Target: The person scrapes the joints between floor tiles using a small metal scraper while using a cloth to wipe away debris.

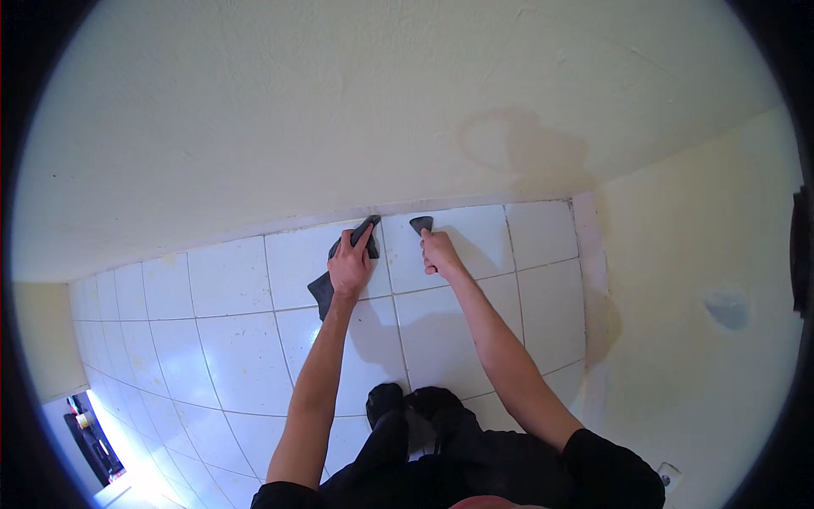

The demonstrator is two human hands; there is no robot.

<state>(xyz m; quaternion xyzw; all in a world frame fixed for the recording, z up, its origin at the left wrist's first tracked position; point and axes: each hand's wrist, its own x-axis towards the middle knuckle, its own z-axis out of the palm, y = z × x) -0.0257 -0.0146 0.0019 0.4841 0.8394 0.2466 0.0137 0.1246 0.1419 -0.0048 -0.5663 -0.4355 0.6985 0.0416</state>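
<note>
Light glares across the lower left corner, beside some dark items [93,441] too distorted by the rim to make out. From there white floor tiles [225,331] run rightward in a grid of dark joints, with yellowish specks on several of them. Above them rises a cream wall [297,110], meeting the floor along a paler strip [373,209] at its foot.

Next comes a dark cloth [319,290], crumpled on the tiles, one end trailing toward the person and the other near the wall's foot. The left hand [349,267] lies over it, index finger stretched toward the wall; whether the remaining fingers grip the fabric or merely press it down, I cannot tell.

Below and between the forearms stand two dark shoes [386,397], side by side. Farther right, a dark tool [421,223] with a flared head points at the wall, just short of the strip. The right hand [439,253] has its fingers curled tight around the tool's narrow end. A soft shadow [543,153] falls on the wall beyond.

At the far right, a side wall [695,212] carries a whitish patch [727,310].
</note>
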